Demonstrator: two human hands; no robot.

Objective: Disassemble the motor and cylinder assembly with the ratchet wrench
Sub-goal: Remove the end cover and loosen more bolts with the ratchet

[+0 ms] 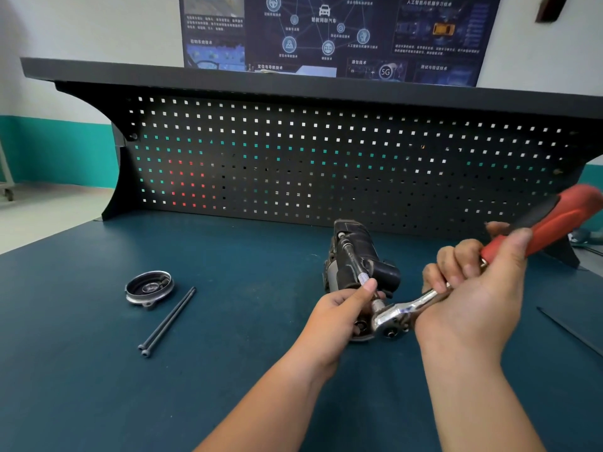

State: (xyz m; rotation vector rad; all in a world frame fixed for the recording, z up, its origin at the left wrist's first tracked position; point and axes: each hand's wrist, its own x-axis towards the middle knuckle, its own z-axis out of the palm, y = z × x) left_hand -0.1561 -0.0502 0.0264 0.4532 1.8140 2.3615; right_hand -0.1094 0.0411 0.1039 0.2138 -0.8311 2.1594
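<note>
left hand [339, 308]: thumb and curled fingers pinch knurled silver extension bar [364, 278] | right hand [473, 288]: wrapped round red-handled chrome ratchet wrench [396, 316] | black motor and cylinder assembly [359, 246]: on teal bench mat [163, 393], at left hand | round metal end cap [149, 288], 2 long black bolts [168, 321]: further left

Blk pegboard [326, 158], white/teal wall [58, 93]
</note>
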